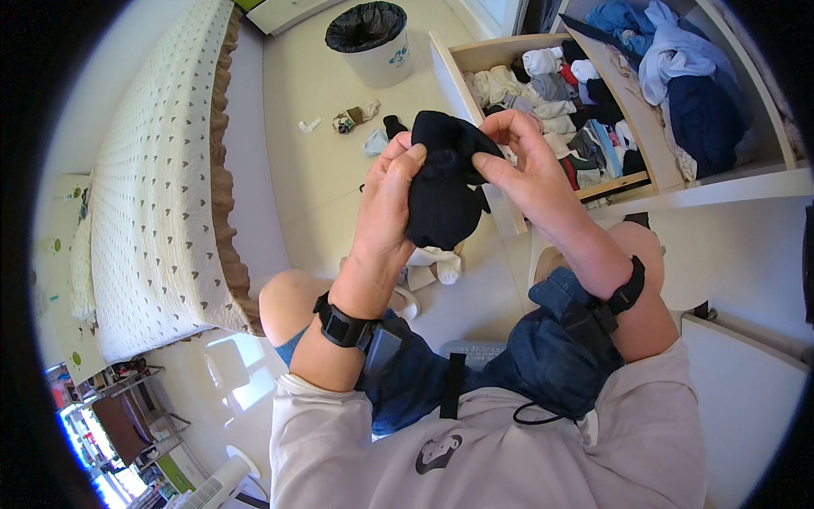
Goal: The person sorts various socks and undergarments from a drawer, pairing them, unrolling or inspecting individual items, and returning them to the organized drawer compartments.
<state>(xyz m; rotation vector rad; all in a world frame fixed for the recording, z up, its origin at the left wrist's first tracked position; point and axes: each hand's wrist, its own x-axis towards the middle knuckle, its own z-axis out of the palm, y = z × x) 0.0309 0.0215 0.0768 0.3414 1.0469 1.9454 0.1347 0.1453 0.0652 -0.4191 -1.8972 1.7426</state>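
Observation:
A bunched black cloth item (442,203), which looks like a pair of socks, is held up between both hands over the tiled floor. My left hand (388,197) grips its left side, thumb on top. On the right, my right hand (524,159) pinches the upper edge between thumb and fingers. To the right, an open drawer (458,54) holds many rolled and folded socks in white, grey and black. White socks (445,264) lie on the floor below the black item, partly hidden.
A waste bin with a black liner (381,63) stands beyond the hands. Small clothing pieces, one brown and white (356,116), lie on the floor. A second open compartment (706,184) holds blue clothes. The bed (165,191) stands at left.

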